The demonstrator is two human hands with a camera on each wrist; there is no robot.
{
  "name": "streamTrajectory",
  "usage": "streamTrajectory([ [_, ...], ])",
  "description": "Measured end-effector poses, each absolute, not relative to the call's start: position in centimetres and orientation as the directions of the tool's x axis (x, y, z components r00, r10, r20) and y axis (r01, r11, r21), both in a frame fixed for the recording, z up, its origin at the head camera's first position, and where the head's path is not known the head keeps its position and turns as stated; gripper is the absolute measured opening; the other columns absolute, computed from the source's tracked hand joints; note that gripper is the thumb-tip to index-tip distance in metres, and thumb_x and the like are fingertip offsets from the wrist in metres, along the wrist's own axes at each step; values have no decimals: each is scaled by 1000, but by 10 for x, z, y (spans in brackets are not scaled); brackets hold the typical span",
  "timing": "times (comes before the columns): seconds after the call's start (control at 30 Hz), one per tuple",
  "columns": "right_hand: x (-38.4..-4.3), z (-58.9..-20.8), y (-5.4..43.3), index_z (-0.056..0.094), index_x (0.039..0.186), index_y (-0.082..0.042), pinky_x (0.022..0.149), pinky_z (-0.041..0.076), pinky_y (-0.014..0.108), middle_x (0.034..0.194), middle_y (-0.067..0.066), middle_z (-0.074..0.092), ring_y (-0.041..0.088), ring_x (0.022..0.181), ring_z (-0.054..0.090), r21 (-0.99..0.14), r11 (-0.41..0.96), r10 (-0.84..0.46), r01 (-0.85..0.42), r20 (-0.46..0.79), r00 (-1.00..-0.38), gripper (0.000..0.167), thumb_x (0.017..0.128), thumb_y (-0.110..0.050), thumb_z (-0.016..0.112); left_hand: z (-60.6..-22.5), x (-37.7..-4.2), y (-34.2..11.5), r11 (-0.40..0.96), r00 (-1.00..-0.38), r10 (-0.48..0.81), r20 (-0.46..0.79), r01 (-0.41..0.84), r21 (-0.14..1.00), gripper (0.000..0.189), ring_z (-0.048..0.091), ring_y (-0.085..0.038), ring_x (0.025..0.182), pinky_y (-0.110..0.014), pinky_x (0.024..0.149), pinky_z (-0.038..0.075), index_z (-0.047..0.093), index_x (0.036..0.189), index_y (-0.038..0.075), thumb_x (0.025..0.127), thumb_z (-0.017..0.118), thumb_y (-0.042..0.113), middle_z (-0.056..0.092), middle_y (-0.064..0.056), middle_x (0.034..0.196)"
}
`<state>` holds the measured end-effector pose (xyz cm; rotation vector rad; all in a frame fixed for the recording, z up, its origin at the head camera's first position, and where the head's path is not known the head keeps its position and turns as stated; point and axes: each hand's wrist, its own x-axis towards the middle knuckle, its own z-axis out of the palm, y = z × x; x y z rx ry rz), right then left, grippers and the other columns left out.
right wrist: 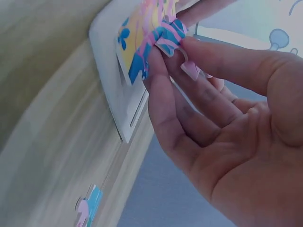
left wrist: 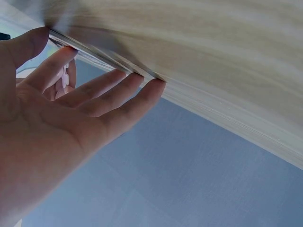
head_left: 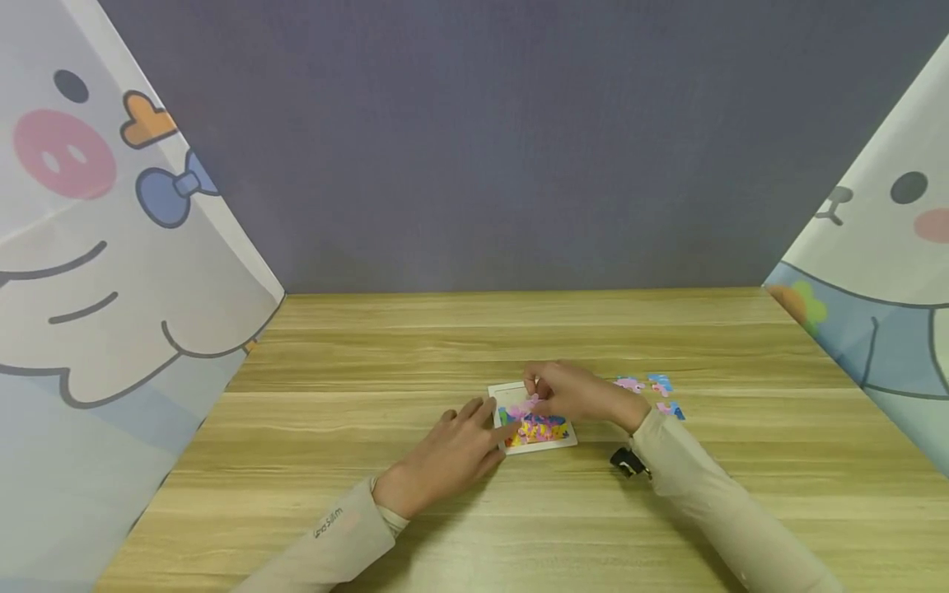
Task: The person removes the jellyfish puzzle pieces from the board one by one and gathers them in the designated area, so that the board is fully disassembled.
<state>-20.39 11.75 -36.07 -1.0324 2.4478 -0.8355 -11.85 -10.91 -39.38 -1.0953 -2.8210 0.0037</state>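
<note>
A jigsaw puzzle in a white frame (head_left: 541,449) lies on the table, its lower part covered with pink, yellow and blue pieces. My left hand (head_left: 448,453) rests at the frame's left edge, its index finger reaching over the picture. In the left wrist view its fingertips (left wrist: 154,85) touch the thin edge with fingers nearly straight. Over the upper right of the frame, my right hand (head_left: 582,391) pinches a pink and blue puzzle piece (right wrist: 191,71) between thumb and fingers, seen in the right wrist view. The fingers partly hide that piece.
Right of the frame lie several loose puzzle pieces (head_left: 670,409), one partly behind the right wrist. A small black object (head_left: 628,461) shows beside the right sleeve. A grey panel (head_left: 519,148) closes off the table's back, with cartoon-printed panels (head_left: 111,346) at both sides.
</note>
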Motion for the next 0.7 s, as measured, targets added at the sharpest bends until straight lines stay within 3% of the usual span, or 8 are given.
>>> streamTrajectory([
  [0.43, -198, -353, 115, 53, 82, -9, 53, 40, 20, 65, -2, 61, 3, 55, 48, -582, 563, -744, -587, -48, -666, 23, 86, 2, 74, -394, -119, -110, 727, -715, 686, 135, 683, -71, 39, 54, -37, 125, -49, 81, 58, 60, 139, 24, 101, 59, 34, 54, -19, 136],
  [0.7, -197, -352, 116, 59, 91, -7, 57, 47, 22, 72, 0, 68, 6, 61, 58, -569, 576, -737, -586, -51, -674, 17, 88, 4, 70, -395, -119, -110, 728, -718, 684, 128, 683, -61, 40, 54, -38, 126, -51, 82, 57, 60, 139, 23, 101, 59, 34, 54, -20, 137],
])
